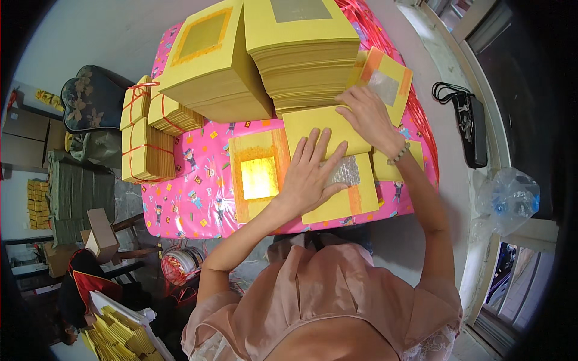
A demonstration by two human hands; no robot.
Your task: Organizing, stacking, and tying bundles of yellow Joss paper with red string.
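Observation:
My left hand (pixel 312 172) lies flat with spread fingers. It rests on a folded yellow paper sheet (pixel 322 127) and on a sheet with a silver foil square (pixel 347 172) just below. My right hand (pixel 367 117), a beaded bracelet at its wrist, touches the upper right part of the folded sheet, its fingers bent and thumb apart. Beside my left hand lies a yellow sheet with a shiny gold square (pixel 259 178) and orange smears. Past my right hand are a sheet with a silver square and orange stripes (pixel 383 86) and a smaller yellow piece (pixel 385 165).
Two tall stacks of yellow paper (pixel 211 66) (pixel 304 66) stand at the back of the pink patterned table (pixel 205 207). Bundles tied with red string (pixel 147 150) sit at the left. Red strands (pixel 418 129) run down the right edge. A black pouch (pixel 471 129) lies beyond it.

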